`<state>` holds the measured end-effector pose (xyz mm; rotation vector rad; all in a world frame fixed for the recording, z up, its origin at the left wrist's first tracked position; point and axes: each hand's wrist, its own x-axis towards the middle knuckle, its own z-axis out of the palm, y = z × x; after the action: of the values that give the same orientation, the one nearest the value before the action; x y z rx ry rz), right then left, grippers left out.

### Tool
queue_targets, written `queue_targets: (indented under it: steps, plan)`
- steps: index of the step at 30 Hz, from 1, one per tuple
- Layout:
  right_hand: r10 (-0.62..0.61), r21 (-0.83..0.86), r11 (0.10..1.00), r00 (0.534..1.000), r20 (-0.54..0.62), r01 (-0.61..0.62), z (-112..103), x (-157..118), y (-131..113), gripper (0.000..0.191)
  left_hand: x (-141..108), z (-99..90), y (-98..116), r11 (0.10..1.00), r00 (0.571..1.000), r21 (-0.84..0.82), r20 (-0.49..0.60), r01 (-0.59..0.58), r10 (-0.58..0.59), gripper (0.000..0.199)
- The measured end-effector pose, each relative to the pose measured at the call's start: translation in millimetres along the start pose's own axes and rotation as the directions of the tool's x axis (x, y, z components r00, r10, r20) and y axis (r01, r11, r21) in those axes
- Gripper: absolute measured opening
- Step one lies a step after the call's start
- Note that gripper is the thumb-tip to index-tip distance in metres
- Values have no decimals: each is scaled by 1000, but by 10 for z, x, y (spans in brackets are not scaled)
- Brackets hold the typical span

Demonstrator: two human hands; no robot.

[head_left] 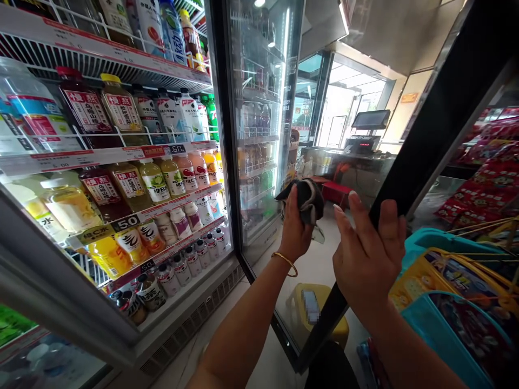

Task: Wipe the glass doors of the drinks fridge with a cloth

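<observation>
While the left hand (298, 224) grips a bunched dark cloth (313, 204) in front of the open glass door (259, 156), the right hand (367, 256), fingers spread and holding nothing visible, is nearer the door's black edge (433, 119), which slants up rightward behind it, contact unclear.

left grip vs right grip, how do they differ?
- Hold: the left grip is closed around a dark cloth; the right grip is open with fingers spread.
- Place: the left grip is in front of the door glass; the right grip overlaps the black door frame, contact unclear.
- Wrist: the left grip's has a gold bracelet; the right grip's shows none.
Shared: both are bare and raised.
</observation>
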<state>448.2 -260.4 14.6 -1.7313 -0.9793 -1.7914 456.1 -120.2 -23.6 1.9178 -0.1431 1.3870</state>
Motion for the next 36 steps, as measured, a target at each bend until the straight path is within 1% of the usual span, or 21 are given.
queue_targets:
  steps: [2,4,6,8,10,12,13,15,18,21,24,26,27,29,31,33,36]
  plan:
    - [0,10,1000,1000,-2,0,-8,8,-16,43,-84,-25,-33,994,993,-41,-45,105,-107,66]
    - [-5,25,1000,1000,0,5,-13,13,-29,45,-215,-25,-7,980,979,-76,-75,186,-192,65]
    - [-10,28,1000,1000,9,10,-18,14,-40,47,-351,-6,76,972,973,-88,-66,216,-222,64]
    - [-11,24,1000,1000,22,10,-27,15,-53,49,-453,16,193,983,984,-64,-27,172,-174,65]
    - [-6,40,999,999,36,5,-43,19,-67,50,-486,25,310,998,997,-29,35,63,-62,67]
    - [-14,60,998,999,53,10,-64,28,-79,52,-441,12,389,999,994,-10,91,-52,53,68]
    - [-27,60,998,998,64,23,-76,34,-83,53,-392,-1,405,996,990,-6,108,-92,92,68]
    - [-61,52,997,994,92,56,-96,48,-82,54,-267,-29,386,992,984,6,120,-130,128,67]
    - [-86,53,995,986,143,79,-109,60,-62,52,-79,-61,249,993,989,9,94,-116,115,67]
    - [-133,40,991,974,185,128,-106,71,-27,45,11,-75,55,999,999,-31,26,-29,30,66]
    - [-225,12,974,950,217,227,-115,115,2,34,-56,-67,-84,991,994,-96,-54,93,-99,65]
    - [-298,-16,950,916,269,313,-135,173,1,27,-179,-44,-107,981,985,-126,-77,147,-157,64]
    - [-337,-40,930,891,305,365,-149,208,-8,24,-253,-31,-96,979,983,-131,-73,157,-168,64]
    - [-396,-108,881,842,367,461,-175,278,-41,24,-395,-10,-47,983,988,-117,-46,144,-151,65]
    - [-428,-171,837,816,389,520,-193,331,-84,29,-489,-16,3,992,996,-88,-7,93,-94,68]
    - [-434,-206,820,815,385,534,-198,354,-122,31,-502,-59,16,999,999,-51,38,18,-17,71]
    - [-409,-216,827,819,401,519,-181,340,-143,31,-377,-170,-72,996,990,3,109,-86,86,69]
